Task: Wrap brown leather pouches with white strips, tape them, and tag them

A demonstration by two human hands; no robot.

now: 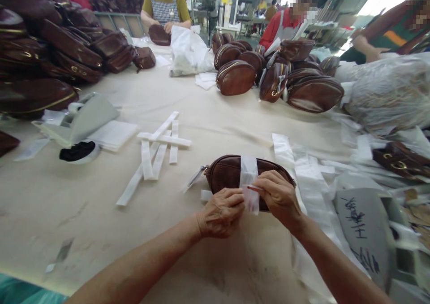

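Observation:
A dark brown leather pouch (225, 174) lies on the table in front of me, its zipper end to the left. Around its middle runs a white paper strip (248, 165). My left hand (223, 212) is closed, its fingers pinching the lower part of the strip from the left. From the right, my right hand (278, 198) grips the same strip between thumb and fingers, against the pouch. A small red-orange sliver shows at its fingertips; I cannot make out what it is. A silvery wrapped zipper pull (195, 178) sticks out at the pouch's left end.
Loose white strips (161, 147) lie crossed on the left, near a grey tape dispenser (87, 120). Another marked dispenser (363, 228) stands right. Brown pouches (237, 77) and bags (50, 53) are piled farther back. A white plastic bag (190, 50) and several co-workers are across the table.

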